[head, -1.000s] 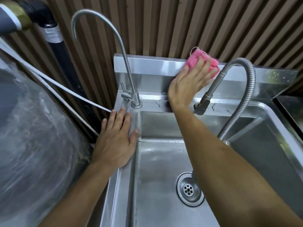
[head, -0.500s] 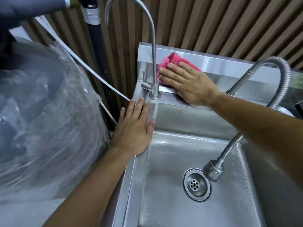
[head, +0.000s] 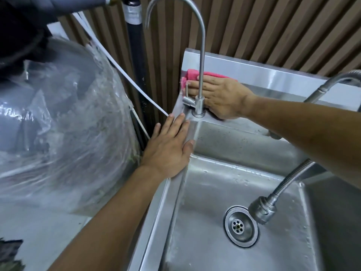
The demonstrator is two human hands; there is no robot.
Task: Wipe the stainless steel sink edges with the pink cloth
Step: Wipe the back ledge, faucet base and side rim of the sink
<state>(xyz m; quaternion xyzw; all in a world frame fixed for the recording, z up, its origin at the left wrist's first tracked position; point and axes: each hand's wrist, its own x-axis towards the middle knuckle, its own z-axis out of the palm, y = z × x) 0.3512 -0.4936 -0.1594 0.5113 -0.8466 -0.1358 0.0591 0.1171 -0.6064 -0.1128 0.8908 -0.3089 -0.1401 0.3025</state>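
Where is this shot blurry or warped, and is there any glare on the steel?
Head view: the plastic-wrapped bundle at left is smeared by motion blur; wide-angle distortion bends the wall slats and gooseneck faucet; soft glare streaks the sink backsplash; both hands and the pink cloth stay fairly sharp.

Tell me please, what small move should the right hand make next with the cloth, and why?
Probably slide the pink cloth down around the base of the thin tap. The right hand presses the cloth flat against the back wall at the sink's left corner, behind the tap, so that wall has no further to go. The left hand lies flat on the left edge, which seems unwiped.
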